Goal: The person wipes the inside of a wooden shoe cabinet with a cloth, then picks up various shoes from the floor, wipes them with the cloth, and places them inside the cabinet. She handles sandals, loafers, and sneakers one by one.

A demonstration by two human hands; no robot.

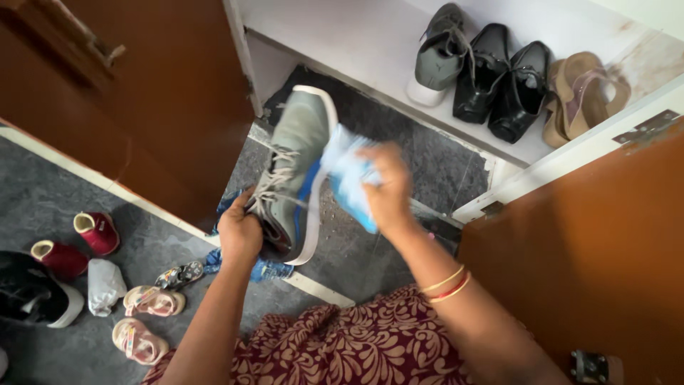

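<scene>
My left hand (239,232) grips the heel opening of a grey sneaker (296,153) with a white sole and blue side stripe, held up with its toe pointing away from me. My right hand (388,189) holds a light blue cloth (349,175) pressed against the sneaker's sole edge; both are motion-blurred. The matching grey sneaker (438,53) stands on the white cabinet shelf (356,43) ahead.
Black shoes (502,78) and tan sandals (581,96) share the shelf. Brown cabinet doors (164,100) stand open on both sides. On the grey floor at left lie small red shoes (78,242), pink sandals (142,321), a white bag (105,285) and a black-and-white shoe (32,292).
</scene>
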